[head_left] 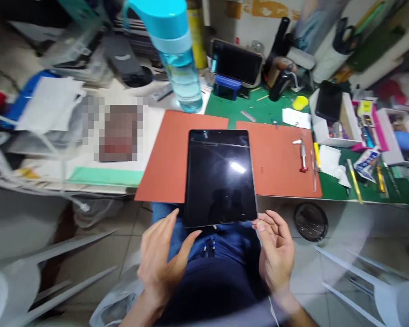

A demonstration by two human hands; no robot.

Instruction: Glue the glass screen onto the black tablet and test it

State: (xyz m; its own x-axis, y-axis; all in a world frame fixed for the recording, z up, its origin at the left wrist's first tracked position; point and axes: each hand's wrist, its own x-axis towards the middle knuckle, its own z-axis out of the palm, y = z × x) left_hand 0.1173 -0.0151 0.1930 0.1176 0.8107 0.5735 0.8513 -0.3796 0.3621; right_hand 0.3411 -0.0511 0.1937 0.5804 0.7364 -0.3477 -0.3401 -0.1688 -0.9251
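Observation:
A black tablet [221, 181] with a dark glossy screen lies between two orange-red mats, its lower end jutting past the table's front edge. A lamp's glare and a thin line near the top show on the glass. My right hand [276, 250] is at the tablet's lower right corner, thumb and fingertips closed on it. Just off the lower left corner, my left hand [162, 259] holds nothing, thumb and fingers spread apart.
Beside the tablet lie a left mat [170, 150] and a right mat [279, 159] bearing a small red-and-silver screwdriver [303, 156]. Behind stand a blue water bottle [182, 68] and a propped phone [236, 61]. Tool boxes [354, 136] sit right; white cables [37, 159] hang left.

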